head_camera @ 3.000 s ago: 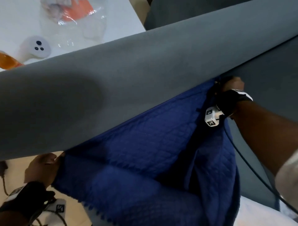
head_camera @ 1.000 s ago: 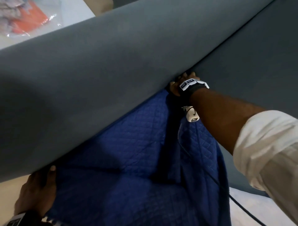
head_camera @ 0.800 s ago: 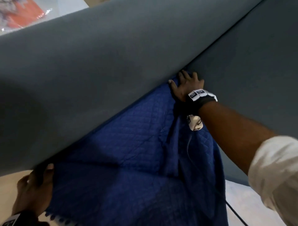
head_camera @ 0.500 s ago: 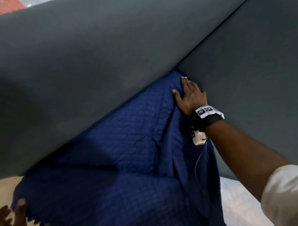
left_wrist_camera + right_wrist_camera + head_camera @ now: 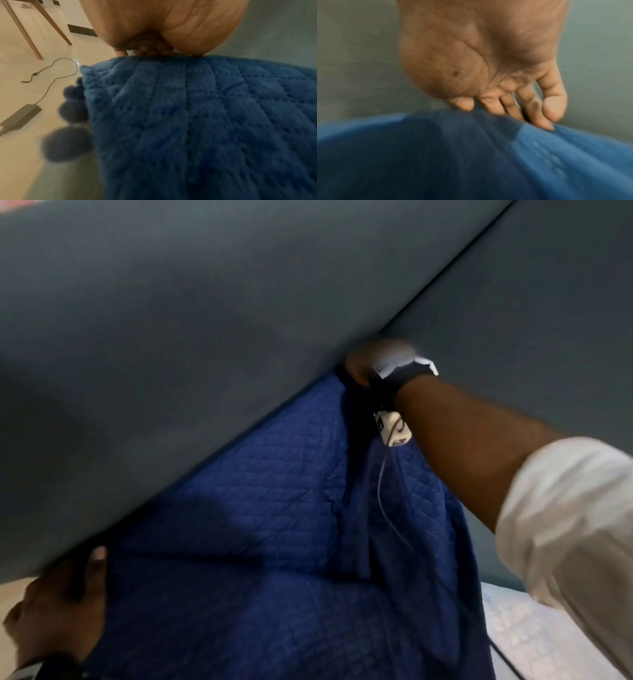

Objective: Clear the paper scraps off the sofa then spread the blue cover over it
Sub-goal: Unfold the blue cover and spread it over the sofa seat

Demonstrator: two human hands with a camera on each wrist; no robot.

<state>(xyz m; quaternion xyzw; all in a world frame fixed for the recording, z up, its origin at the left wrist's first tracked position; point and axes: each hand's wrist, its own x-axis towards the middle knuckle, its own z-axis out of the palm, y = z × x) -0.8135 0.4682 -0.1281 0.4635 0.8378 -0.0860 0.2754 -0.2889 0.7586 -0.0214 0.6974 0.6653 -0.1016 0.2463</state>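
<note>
The blue quilted cover point(image 5: 257, 542) lies bunched on the seat under the grey sofa backrest point(image 5: 205, 337). My right hand point(image 5: 370, 364) is at the crease where the backrest meets the sofa's side. Its straight fingers point(image 5: 505, 108) push the blue cover point(image 5: 471, 155) into that crease. My left hand point(image 5: 61, 597) is at the lower left, under the backrest's edge. Its fingers point(image 5: 154, 51) curl round the edge of the cover point(image 5: 188, 121). No paper scraps are in view.
Dark blue pompoms point(image 5: 68, 143) hang along the cover's left edge. On the pale floor beside the sofa lie a grey power adapter point(image 5: 20, 117) and its cable, near wooden furniture legs point(image 5: 25, 33). A white textured surface point(image 5: 531, 638) shows at the lower right.
My right hand went from lying flat on the cover to pushing deep into the crease. My left hand rose from the frame's bottom corner to the cover's left edge.
</note>
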